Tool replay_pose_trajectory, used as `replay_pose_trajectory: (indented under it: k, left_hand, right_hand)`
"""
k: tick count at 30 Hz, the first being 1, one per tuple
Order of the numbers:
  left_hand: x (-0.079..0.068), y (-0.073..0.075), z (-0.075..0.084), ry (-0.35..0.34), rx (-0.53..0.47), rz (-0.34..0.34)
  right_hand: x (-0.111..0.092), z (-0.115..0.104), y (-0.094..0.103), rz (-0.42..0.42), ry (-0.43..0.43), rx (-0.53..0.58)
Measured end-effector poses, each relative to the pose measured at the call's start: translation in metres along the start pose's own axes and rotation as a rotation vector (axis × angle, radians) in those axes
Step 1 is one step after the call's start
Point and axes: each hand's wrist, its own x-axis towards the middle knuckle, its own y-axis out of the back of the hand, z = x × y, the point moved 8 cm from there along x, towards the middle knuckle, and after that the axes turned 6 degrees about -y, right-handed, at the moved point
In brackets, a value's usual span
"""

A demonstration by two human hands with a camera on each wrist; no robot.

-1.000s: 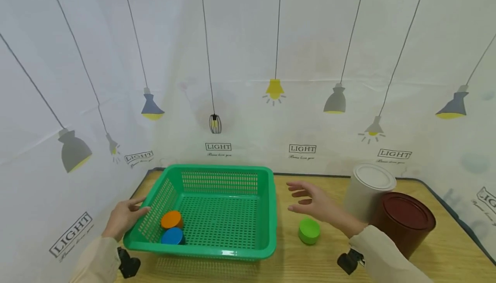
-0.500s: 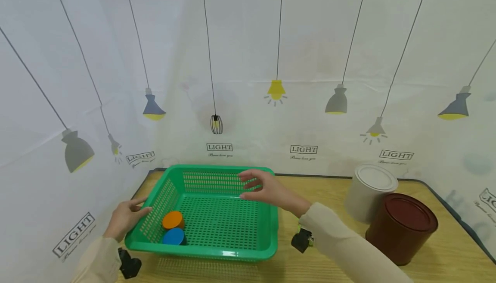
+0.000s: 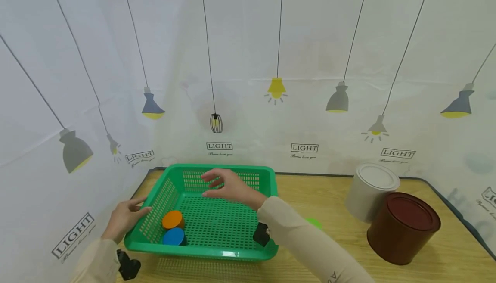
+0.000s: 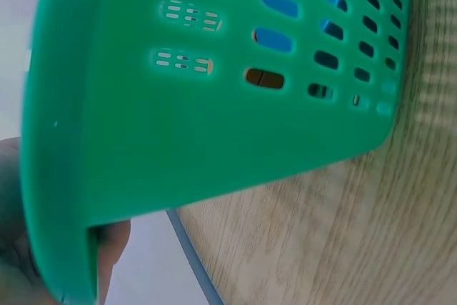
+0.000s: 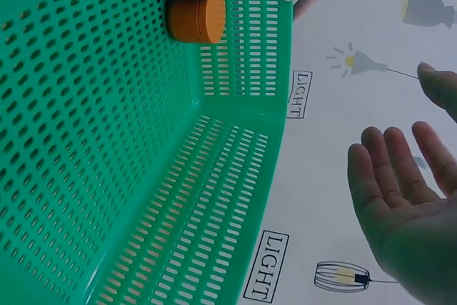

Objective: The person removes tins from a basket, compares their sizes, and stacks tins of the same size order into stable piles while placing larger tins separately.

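A green plastic basket [image 3: 228,254] with slotted walls sits on the table. My left hand [image 3: 125,219] grips its left rim, thumb on top and fingers outside; in the left wrist view the basket wall [image 4: 178,133] hides most of that hand. Inside, by the left wall, an orange round container [image 3: 172,219] and a blue round container [image 3: 174,236] lie side by side. Over the basket's back half hangs my right hand [image 3: 228,186], fingers spread in a loose curve, nothing in it. The right wrist view shows its bare palm [image 5: 407,226].
A light green round container [image 3: 314,223] stands right of the basket, mostly covered by the right sleeve. Farther right are a white can [image 3: 372,192] and a dark red-brown can [image 3: 403,231], both lidded. A lamp-printed cloth [image 3: 248,37] closes off the table's back and sides.
My right hand has moved left, from above the light green container to over the basket. The left hand has stayed on the rim, and the containers in the basket have not moved.
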Motion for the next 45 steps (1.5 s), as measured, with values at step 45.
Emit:
replay_pose_trajectory:
  k: [45]
  left_hand:
    - [0.001,0.002,-0.004,0.008,-0.031,0.034]
  right_hand:
    - [0.061,0.072,-0.100,-0.242,-0.269,-0.385]
